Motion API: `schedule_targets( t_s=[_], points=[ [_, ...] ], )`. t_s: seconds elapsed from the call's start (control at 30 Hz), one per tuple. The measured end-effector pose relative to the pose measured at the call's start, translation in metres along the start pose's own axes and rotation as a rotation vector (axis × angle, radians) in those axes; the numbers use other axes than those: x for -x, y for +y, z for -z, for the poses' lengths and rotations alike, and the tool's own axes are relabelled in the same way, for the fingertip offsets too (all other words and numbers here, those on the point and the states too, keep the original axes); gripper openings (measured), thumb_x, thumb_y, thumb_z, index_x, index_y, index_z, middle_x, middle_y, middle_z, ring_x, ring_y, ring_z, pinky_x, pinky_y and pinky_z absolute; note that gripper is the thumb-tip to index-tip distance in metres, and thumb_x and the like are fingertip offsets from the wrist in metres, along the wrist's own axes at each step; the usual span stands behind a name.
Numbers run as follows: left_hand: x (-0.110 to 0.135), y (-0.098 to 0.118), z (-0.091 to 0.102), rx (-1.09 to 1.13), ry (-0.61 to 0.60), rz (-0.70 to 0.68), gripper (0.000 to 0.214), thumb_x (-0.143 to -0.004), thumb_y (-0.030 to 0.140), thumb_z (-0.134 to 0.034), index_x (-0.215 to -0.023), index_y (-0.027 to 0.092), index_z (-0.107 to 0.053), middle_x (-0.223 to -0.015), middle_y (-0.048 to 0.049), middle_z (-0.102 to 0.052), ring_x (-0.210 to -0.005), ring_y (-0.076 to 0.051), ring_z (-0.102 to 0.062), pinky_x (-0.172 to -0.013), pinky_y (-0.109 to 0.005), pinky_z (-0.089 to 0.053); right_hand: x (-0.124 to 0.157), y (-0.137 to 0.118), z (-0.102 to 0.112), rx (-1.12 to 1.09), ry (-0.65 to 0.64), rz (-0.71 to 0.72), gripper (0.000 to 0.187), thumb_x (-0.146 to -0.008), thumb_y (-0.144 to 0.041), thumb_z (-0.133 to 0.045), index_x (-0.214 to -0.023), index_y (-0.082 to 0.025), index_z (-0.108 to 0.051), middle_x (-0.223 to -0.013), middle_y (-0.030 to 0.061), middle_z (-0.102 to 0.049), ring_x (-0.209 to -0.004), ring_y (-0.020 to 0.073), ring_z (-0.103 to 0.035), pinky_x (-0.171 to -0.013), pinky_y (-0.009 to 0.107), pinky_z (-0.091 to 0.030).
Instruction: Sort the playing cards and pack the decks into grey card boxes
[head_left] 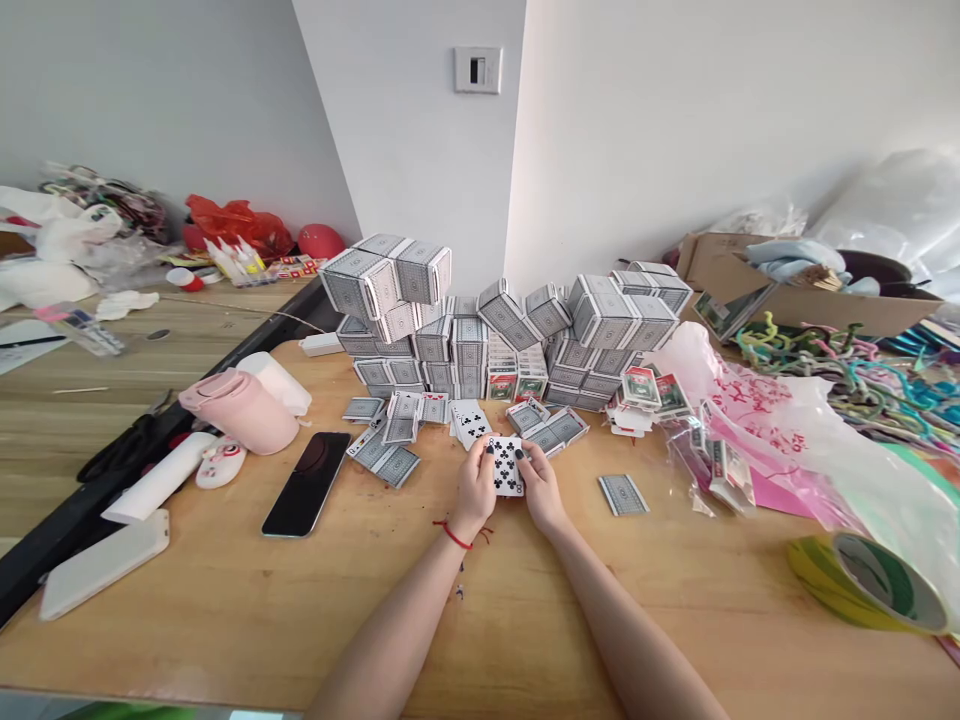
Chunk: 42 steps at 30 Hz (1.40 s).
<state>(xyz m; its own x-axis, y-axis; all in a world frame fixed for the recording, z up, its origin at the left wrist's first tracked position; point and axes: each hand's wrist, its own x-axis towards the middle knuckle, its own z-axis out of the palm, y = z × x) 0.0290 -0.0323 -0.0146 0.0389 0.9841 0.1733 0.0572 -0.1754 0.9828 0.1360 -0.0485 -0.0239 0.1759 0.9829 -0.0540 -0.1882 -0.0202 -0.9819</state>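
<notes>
- what number shows?
- an 8, in two corners of the playing card [507, 470] with club signs.
- and the plastic bag [691, 352]?
- its red print [761, 428] is illegible.

Playing card [507, 468], one visible: eight of clubs. White face, black club pips, small black index at the upper left corner and another, inverted, at the lower right. Face toward the viewer, back unseen; long sides running roughly from near to far. Held at both long sides, which are partly covered. Appears flat, without visible bend or tear. Position: well in from the left and near edges of the surface [675, 570]. Contact with the surface, and any further cards behind, cannot be determined.
</notes>
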Motion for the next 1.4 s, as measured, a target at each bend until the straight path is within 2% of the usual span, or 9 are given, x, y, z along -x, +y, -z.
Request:
schedule_targets(
  t_s=[0.2,0.43,0.8,1.2,1.4],
  points=[
    [0.001,-0.001,0.0,-0.018,-0.001,-0.012,0.028,-0.084,0.025,-0.035,-0.106,0.017,-0.049,-0.111,-0.0074,-0.054,-0.099,-0.016,-0.05,-0.083,-0.028,-0.04,0.0,0.001,0.002,0.06,0.02,0.021,0.026,-0.074,-0.038,-0.046,-0.093,-0.022,-0.052,-0.071,-0.0009,-0.057,-0.059,0.0149,-0.049,-0.054,0.025,-0.04],
    [0.001,0.002,0.001,0.004,-0.033,-0.016,0.026,-0.083,0.025,-0.035,-0.102,0.016,-0.051,-0.097,-0.0067,-0.057,-0.086,-0.015,-0.053,-0.077,-0.028,-0.042,0.0,-0.001,0.002,0.08,0.035,0.046,0.018,-0.073,-0.034,-0.045,-0.085,-0.022,-0.052,-0.066,-0.0018,-0.052,-0.057,0.0144,-0.045,-0.053,0.024,-0.038],
    [0.003,0.005,0.002,0.007,-0.006,-0.003,0.02,-0.082,0.023,-0.035,-0.093,0.017,-0.05,-0.089,-0.0045,-0.055,-0.082,-0.014,-0.051,-0.075,-0.026,-0.04,0.001,-0.005,0.002,0.093,0.021,0.081,0.017,-0.072,-0.026,-0.045,-0.084,-0.022,-0.055,-0.07,-0.0021,-0.054,-0.061,0.0137,-0.045,-0.058,0.024,-0.038],
    [0.002,0.004,0.004,0.024,-0.013,0.037,0.017,-0.08,0.02,-0.034,-0.079,0.018,-0.05,-0.07,0.0003,-0.047,-0.061,-0.012,-0.043,-0.058,-0.023,-0.037,-0.001,-0.004,0.004,0.115,0.047,0.117,0.012,-0.068,-0.028,-0.047,-0.072,-0.021,-0.056,-0.064,-0.0008,-0.056,-0.064,0.0163,-0.048,-0.056,0.026,-0.038],
    [0.003,0.01,0.004,0.073,-0.041,0.044,0.016,-0.081,0.03,-0.039,-0.075,0.017,-0.048,-0.061,0.0027,-0.04,-0.054,-0.01,-0.038,-0.052,-0.022,-0.034,0.0,-0.002,0.003,0.122,0.029,0.118,0.011,-0.067,-0.029,-0.048,-0.07,-0.021,-0.056,-0.062,-0.0012,-0.056,-0.063,0.0164,-0.049,-0.054,0.025,-0.037]
  ],
)
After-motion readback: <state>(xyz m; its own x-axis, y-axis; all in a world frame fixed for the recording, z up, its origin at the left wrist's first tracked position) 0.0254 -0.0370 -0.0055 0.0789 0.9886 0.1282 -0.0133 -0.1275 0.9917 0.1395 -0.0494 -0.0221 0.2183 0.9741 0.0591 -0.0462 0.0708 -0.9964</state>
